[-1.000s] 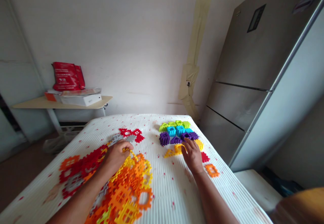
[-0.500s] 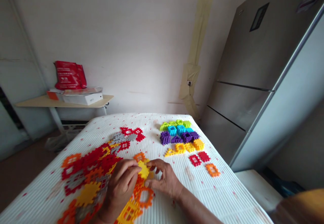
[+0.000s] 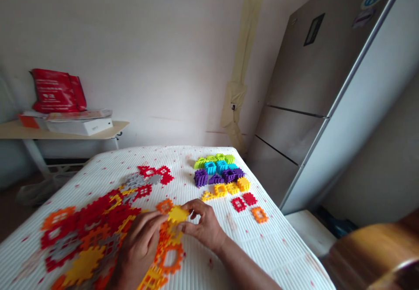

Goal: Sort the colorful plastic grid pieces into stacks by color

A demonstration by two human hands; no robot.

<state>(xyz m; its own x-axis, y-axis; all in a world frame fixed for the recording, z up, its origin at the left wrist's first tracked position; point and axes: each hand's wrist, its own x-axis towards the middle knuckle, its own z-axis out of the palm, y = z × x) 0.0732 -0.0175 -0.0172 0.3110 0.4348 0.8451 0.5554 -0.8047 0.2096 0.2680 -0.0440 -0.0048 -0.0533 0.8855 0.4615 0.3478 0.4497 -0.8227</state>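
Note:
A yellow toothed plastic tile [image 3: 177, 214] is held just over the loose pieces, between my two hands. My left hand [image 3: 140, 239] has its fingers closed together at the tile's left edge. The thumb and index finger of my right hand [image 3: 206, 226] pinch its right edge. Under and around them lies a mixed heap of interlocking tiles: red pieces [image 3: 94, 211], grey pieces [image 3: 67, 246], a larger yellow piece [image 3: 84, 264] and an orange ring-shaped piece [image 3: 172, 258]. My left hand hides part of this heap.
Right of the heap stand rows of green tiles [image 3: 216, 160], blue tiles [image 3: 211, 167], purple tiles [image 3: 200, 178] and yellow tiles [image 3: 220, 190]. Two red tiles [image 3: 238, 204] and an orange tile [image 3: 259, 215] lie nearer. A fridge [image 3: 294, 84] borders the table's right side.
The view has turned to the right, so everything sits further left. The yellow tile has tipped flatter between my hands, and my right fingers have closed onto its edge.

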